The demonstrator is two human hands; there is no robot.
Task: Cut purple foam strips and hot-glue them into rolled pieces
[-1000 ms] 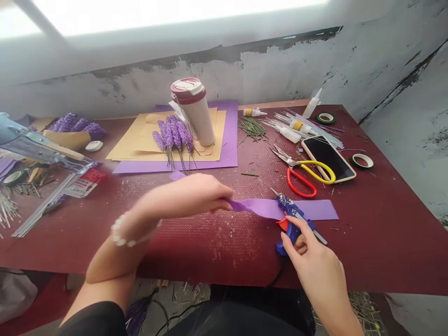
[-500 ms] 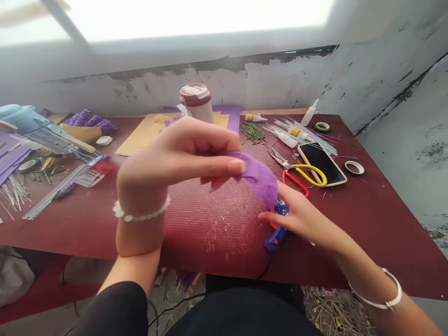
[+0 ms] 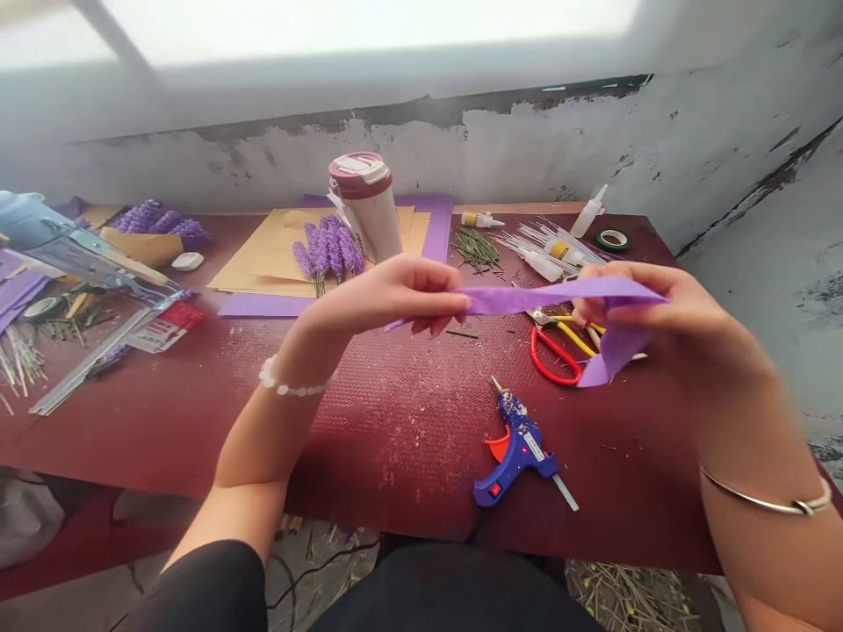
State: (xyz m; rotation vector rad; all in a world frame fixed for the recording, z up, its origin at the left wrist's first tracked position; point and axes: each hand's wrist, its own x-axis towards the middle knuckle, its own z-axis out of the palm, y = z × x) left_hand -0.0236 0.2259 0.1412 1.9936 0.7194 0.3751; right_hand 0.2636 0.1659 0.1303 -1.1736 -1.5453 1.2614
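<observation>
In the head view, the left hand (image 3: 395, 298) has its fingers closed on a purple strip (image 3: 517, 298), pinched between thumb and fingertips. The right hand (image 3: 702, 316) grips the same strip farther along, fingers narrow around it – a loose end hangs below that hand. Between the two hands the strip is stretched roughly level above the dark red surface (image 3: 395, 430). Nearer the person lies a blue glue gun (image 3: 517, 456), nozzle pointing away, apart from both hands. The scissors (image 3: 554, 355) with red and yellow handles lie partly hidden behind the strip and right hand. Beyond the left hand are purple flower sprigs (image 3: 327, 246) – just beside them stands a lidded cup (image 3: 369, 211)
</observation>
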